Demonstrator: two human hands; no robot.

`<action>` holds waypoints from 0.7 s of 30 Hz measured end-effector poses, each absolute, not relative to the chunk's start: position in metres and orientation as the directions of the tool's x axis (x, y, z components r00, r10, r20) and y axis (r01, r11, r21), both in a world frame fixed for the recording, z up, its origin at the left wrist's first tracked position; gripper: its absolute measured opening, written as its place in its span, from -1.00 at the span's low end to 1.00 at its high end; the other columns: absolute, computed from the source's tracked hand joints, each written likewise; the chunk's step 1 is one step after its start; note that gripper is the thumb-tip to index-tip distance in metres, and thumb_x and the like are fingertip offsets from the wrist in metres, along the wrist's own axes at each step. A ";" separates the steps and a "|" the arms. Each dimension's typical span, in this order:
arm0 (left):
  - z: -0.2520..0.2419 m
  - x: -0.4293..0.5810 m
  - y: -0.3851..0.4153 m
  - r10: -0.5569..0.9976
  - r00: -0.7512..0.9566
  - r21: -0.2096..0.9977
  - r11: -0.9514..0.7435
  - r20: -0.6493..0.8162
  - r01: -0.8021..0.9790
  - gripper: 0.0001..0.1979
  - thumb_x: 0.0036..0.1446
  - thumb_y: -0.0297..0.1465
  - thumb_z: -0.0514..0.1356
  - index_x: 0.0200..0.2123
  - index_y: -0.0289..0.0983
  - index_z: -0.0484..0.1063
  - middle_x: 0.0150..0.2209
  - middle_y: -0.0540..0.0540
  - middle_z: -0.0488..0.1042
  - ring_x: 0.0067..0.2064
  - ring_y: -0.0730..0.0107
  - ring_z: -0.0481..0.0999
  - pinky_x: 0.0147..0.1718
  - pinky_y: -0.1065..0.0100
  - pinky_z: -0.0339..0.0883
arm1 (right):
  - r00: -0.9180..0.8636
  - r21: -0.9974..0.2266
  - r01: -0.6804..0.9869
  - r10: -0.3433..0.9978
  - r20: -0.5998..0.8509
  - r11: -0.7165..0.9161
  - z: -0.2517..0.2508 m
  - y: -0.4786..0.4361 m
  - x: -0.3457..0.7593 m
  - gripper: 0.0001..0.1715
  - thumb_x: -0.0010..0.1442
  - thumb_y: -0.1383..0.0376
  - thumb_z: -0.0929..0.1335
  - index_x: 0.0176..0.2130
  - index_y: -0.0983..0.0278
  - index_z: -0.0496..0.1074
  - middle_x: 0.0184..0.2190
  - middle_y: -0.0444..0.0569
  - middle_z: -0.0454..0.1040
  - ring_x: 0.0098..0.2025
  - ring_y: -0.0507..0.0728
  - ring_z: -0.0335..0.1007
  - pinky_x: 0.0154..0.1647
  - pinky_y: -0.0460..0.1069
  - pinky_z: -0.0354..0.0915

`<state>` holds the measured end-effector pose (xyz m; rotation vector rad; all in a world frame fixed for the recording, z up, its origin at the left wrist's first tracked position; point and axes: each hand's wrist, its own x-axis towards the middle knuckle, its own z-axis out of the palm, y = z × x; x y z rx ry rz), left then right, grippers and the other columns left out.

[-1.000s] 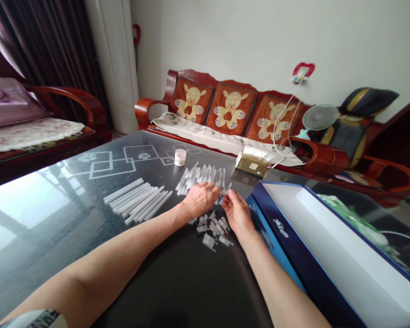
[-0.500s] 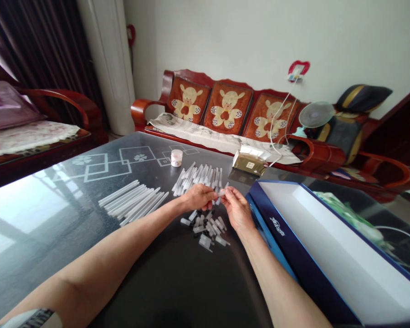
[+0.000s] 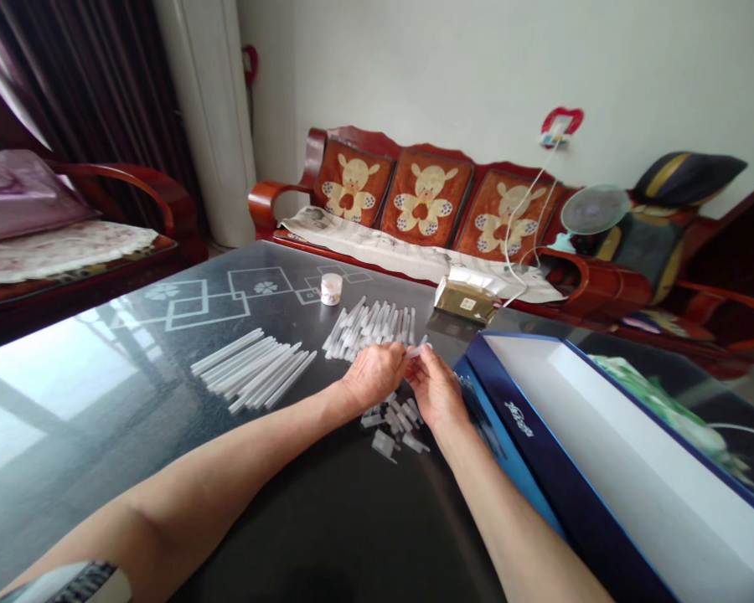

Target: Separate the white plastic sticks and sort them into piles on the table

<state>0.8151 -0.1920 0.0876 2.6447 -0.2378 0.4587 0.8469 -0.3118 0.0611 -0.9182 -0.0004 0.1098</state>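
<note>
My left hand (image 3: 377,374) is closed, its fingertips meeting those of my right hand (image 3: 436,385). Between them is a small translucent white plastic tube (image 3: 419,345), pinched by my right thumb and fingers; the left fingers close on its near end, mostly hidden. Just beyond my hands lies a heap of short white pen-like tubes (image 3: 370,325). Below the hands is a loose pile of small translucent cap-like pieces (image 3: 402,416), some with dark parts. Several long white pen-like sticks (image 3: 257,368) lie side by side to the left.
On the dark glossy table (image 3: 276,519) stand a small white cup-like jar (image 3: 331,290) and a tissue pack (image 3: 466,301). A long blue box (image 3: 521,435) with a white inside fills the right side. Thin dark items (image 3: 487,423) lie on its blue edge. A wooden sofa (image 3: 352,251) stands behind.
My left hand has rolled into a tighter fist against the right fingers. The tube now points more upward. The view has shifted slightly, so the scene sits further right.
</note>
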 end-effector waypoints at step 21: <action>0.102 0.815 -0.183 -0.084 0.983 0.701 -0.692 0.162 -0.174 -0.66 0.21 -0.25 0.02 -0.43 -0.30 0.48 -0.50 -0.06 0.53 -0.46 0.42 0.51 -0.43 0.46 0.32 | 0.998 -0.870 0.052 -0.005 0.058 0.491 0.052 -0.324 0.854 -0.72 -0.12 0.19 0.51 -0.37 0.26 0.49 -0.45 -0.14 0.51 -0.40 0.01 0.42 -0.46 -0.13 0.37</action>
